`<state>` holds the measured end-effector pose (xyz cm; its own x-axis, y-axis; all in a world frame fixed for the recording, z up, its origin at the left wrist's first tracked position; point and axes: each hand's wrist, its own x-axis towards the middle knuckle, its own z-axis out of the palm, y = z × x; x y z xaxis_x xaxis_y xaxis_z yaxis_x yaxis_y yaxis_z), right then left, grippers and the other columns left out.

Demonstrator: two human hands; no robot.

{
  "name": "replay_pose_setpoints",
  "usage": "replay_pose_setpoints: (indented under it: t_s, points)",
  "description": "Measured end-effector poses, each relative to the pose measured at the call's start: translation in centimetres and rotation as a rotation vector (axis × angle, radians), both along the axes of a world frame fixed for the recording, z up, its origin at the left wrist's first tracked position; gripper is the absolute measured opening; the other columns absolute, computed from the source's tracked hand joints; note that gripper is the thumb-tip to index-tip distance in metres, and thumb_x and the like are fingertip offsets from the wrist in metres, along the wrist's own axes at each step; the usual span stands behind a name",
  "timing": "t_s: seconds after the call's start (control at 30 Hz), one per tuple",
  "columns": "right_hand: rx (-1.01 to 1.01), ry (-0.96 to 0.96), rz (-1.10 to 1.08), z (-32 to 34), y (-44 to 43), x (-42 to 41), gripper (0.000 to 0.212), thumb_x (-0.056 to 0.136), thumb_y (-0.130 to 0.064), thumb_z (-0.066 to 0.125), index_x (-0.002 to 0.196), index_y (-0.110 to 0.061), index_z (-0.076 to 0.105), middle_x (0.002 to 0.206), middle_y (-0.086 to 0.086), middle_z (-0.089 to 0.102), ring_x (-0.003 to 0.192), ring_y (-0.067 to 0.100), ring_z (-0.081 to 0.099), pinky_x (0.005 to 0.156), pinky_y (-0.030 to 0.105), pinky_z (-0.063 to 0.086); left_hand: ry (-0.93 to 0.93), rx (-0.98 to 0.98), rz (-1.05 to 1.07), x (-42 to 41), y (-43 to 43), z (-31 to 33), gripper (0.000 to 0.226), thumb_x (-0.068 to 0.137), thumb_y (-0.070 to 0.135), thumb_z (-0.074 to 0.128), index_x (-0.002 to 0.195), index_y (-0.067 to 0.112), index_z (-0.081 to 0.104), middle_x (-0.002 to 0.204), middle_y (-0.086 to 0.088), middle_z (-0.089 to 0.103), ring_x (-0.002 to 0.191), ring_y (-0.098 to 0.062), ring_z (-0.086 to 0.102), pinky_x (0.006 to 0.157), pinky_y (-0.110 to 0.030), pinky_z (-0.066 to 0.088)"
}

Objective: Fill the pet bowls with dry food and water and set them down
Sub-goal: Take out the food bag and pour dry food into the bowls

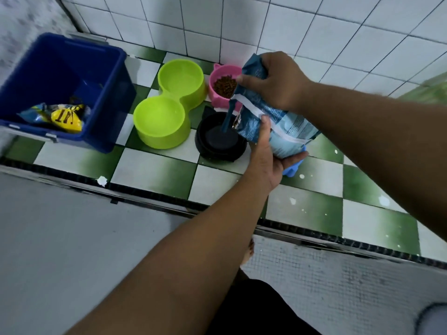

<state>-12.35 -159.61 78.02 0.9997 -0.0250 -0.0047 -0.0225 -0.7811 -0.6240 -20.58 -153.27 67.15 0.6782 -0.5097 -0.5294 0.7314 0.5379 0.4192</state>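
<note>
A blue bag of dry food [280,126] is tilted over a black bowl [219,143] on the green-and-white checked floor. My right hand [275,81] grips the bag's upper end; my left hand [268,155] holds it from below, thumb on its front. Behind the bag stands a pink bowl [219,76] with brown kibble [225,87] in it. A lime-green double bowl [169,102] sits to the left, both cups showing no food. A torn strip of the bag hangs into the black bowl, where no kibble shows.
A dark blue plastic bin [72,76] stands at the left with a yellow-and-blue food packet [65,117] inside. A white tiled wall [290,25] runs behind the bowls. A black-edged step [150,192] separates the checked floor from the grey floor nearer me.
</note>
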Motion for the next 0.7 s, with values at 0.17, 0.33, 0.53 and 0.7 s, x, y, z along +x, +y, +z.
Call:
replay_pose_setpoints:
  t_s: [0.17,0.33,0.53,0.7]
  points:
    - [-0.118,0.02,0.053,-1.0,1.9,2.0,0.046,0.09,-0.053,0.064,0.098,-0.008,0.068,0.083,0.009,0.066,0.066,0.015,0.051,0.066,0.033,0.042,-0.034,-0.053,0.01,0.4,0.8,-0.2,0.08,0.093,0.073,0.048,0.146,0.013,0.05,0.141,-0.024,0.056,0.109,-0.036,0.065,0.095,-0.061,0.052]
    - [-0.155,0.046,0.093,-1.6,2.6,2.7,0.038,0.093,-0.049,0.062,0.093,-0.012,0.065,0.073,0.001,0.056,0.058,0.01,0.044,0.056,0.027,0.035,-0.039,-0.069,-0.008,0.9,1.8,-0.4,0.076,0.096,0.071,0.044,0.145,0.015,0.049,0.125,-0.017,0.061,0.107,-0.034,0.065,0.095,-0.059,0.051]
    - [-0.145,0.08,0.122,-1.4,2.6,2.6,0.035,0.094,-0.048,0.063,0.096,-0.013,0.066,0.08,0.009,0.063,0.062,0.015,0.049,0.059,0.029,0.038,-0.034,-0.014,-0.051,0.9,2.4,0.1,0.06,0.099,0.063,0.045,0.131,0.013,0.055,0.118,-0.017,0.062,0.104,-0.032,0.065,0.096,-0.056,0.051]
    - [-0.164,0.067,0.12,-1.0,2.8,2.8,0.044,0.093,-0.051,0.063,0.102,-0.009,0.067,0.09,0.014,0.067,0.072,0.018,0.054,0.063,0.029,0.039,-0.034,-0.014,-0.028,0.9,2.2,0.5,0.074,0.096,0.07,0.045,0.141,0.012,0.052,0.124,-0.02,0.06,0.107,-0.034,0.065,0.095,-0.056,0.053]
